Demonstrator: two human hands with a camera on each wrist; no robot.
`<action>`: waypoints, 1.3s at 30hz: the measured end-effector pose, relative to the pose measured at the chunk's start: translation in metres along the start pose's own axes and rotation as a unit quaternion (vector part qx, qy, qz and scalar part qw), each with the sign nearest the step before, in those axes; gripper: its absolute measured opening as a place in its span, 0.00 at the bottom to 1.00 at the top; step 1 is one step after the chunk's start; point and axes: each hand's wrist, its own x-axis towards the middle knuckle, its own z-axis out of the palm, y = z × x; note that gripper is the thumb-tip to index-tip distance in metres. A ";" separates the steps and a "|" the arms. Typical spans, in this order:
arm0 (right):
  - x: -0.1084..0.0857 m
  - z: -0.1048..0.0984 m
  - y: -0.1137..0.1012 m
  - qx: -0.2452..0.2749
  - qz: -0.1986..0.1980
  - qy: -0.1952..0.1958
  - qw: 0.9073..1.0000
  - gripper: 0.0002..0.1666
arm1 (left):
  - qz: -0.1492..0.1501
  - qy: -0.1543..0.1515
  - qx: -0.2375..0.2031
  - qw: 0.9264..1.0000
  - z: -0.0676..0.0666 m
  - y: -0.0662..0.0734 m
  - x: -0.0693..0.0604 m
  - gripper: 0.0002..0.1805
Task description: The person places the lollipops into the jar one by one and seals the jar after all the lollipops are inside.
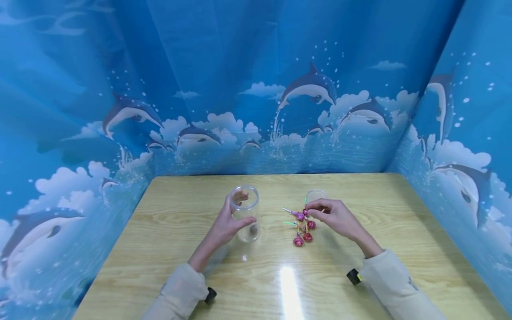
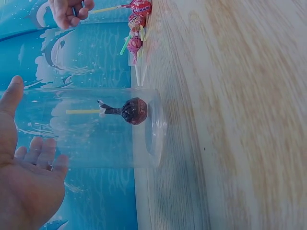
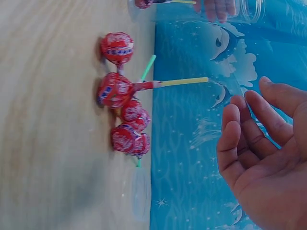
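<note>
My left hand [image 1: 225, 226] is around a clear cylindrical jar [image 1: 249, 233], thumb on the near side and fingers on the far side. Upright on the table, the jar contains one dark-wrapped lollipop [image 2: 135, 111] with its yellow stick pointing up. Several red and pink wrapped lollipops [image 1: 307, 237] lie in a cluster to the right of the jar. Over that cluster hovers my right hand [image 1: 339, 218], its fingers loosely bent and thumb close to the index finger. In the right wrist view, a lollipop [image 3: 112, 91] has its yellow stick toward these fingertips, with a gap between.
A clear round lid-like piece [image 1: 317, 194] lies behind the lollipops, partly hidden by the right hand. The wood-grain table [image 1: 168, 258] meets a blue dolphin-print curtain [image 1: 224, 146] at its back and sides.
</note>
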 end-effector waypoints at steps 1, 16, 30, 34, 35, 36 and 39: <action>-0.001 0.001 0.001 0.000 -0.001 -0.002 1.000 0.17 | 0.001 -0.001 0.000 1.000 0.000 0.000 0.000 0.49; -0.014 0.018 0.014 0.026 0.014 -0.014 0.999 0.19 | -0.011 0.002 -0.003 1.000 -0.002 -0.001 0.001 0.49; -0.015 0.031 0.025 0.010 -0.008 -0.001 1.000 0.16 | -0.011 -0.005 -0.005 1.000 -0.002 0.001 0.000 0.50; -0.014 0.033 0.027 0.009 -0.011 0.004 1.000 0.15 | -0.007 -0.007 -0.002 1.000 -0.002 0.001 0.000 0.51; -0.014 0.034 0.027 0.008 -0.012 0.003 1.000 0.15 | -0.008 -0.006 -0.001 1.000 -0.001 0.001 0.000 0.51; -0.014 0.034 0.028 0.006 -0.012 0.004 1.000 0.14 | -0.010 -0.006 -0.001 1.000 -0.001 0.001 -0.001 0.51; -0.013 0.035 0.029 0.005 -0.016 0.002 1.000 0.11 | -0.015 -0.005 -0.001 1.000 -0.001 0.001 -0.001 0.50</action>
